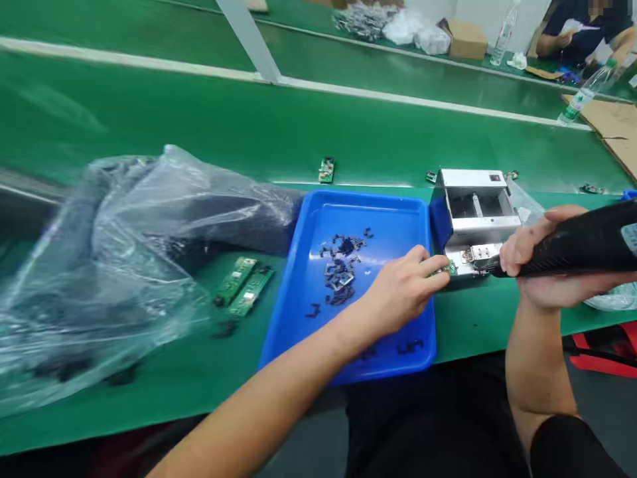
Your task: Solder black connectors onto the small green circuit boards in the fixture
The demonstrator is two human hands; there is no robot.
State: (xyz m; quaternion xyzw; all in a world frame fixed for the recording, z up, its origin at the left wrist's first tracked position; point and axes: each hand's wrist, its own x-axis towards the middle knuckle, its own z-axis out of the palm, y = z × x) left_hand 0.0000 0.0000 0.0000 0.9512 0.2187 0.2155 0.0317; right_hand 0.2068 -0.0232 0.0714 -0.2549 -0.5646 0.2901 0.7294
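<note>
My left hand [405, 287] is closed, its thumb and fingers pinching a small green circuit board [451, 267] over the right rim of a blue tray [398, 219]. Black clip-like pieces [343, 272] lie heaped and scattered in that tray. My right hand [530, 255] is wrapped round a thick black electric screwdriver [582, 242]. Its narrow tip points left, at the front of a silver and blue metal screw feeder [472, 226]. Whether the tip touches the feeder, I cannot tell.
Left of the tray lies a big clear plastic bag [149, 219] with dark contents. Two green circuit boards [243, 285] rest beside it. Another small board [326, 170] sits behind the tray. A water bottle [587, 93] and cardboard [614, 126] are back right; a person [577, 33] sits beyond.
</note>
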